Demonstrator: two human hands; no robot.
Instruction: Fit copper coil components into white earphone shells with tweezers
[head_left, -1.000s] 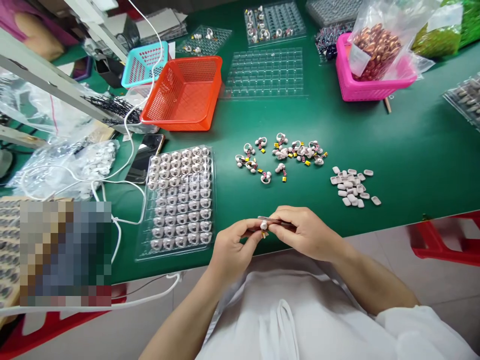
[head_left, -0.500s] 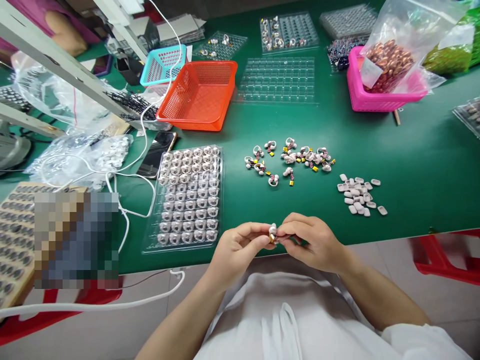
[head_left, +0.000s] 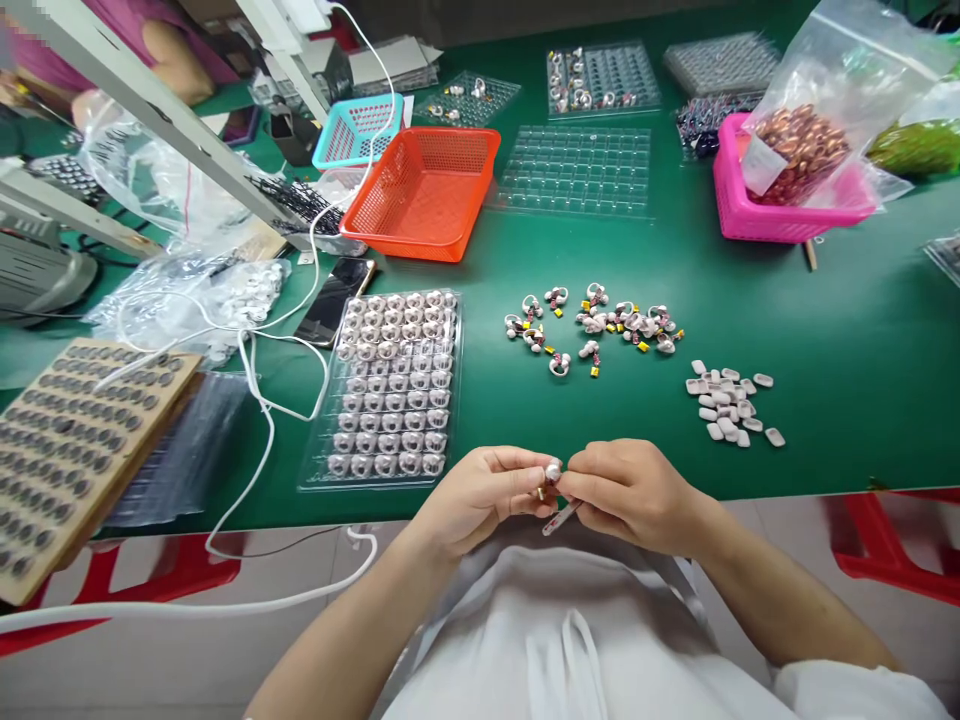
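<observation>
Between my fingertips at the table's front edge is a small white part [head_left: 553, 471] with a yellow tab. My left hand [head_left: 480, 495] pinches it from the left. My right hand [head_left: 637, 492] is closed at its right side, with a thin light-coloured tool [head_left: 561, 517] sticking out below the fingers. Beyond my hands lie several loose earpiece-like parts [head_left: 634, 322] with yellow tabs. Several small white caps [head_left: 724, 400] form a pile to the right. On the left, a clear tray [head_left: 390, 385] holds rows of white pieces.
An orange basket [head_left: 427, 195], a turquoise basket [head_left: 356, 130] and a pink basket [head_left: 765, 222] stand farther back. A phone [head_left: 335, 300], white cables and a wooden board [head_left: 82, 440] with round pieces are left. A person's arm [head_left: 176, 60] shows at the upper left.
The view has shifted, so the table items appear slightly farther right. The white part has turned between my fingers, and the thin tool now shows below my right hand.
</observation>
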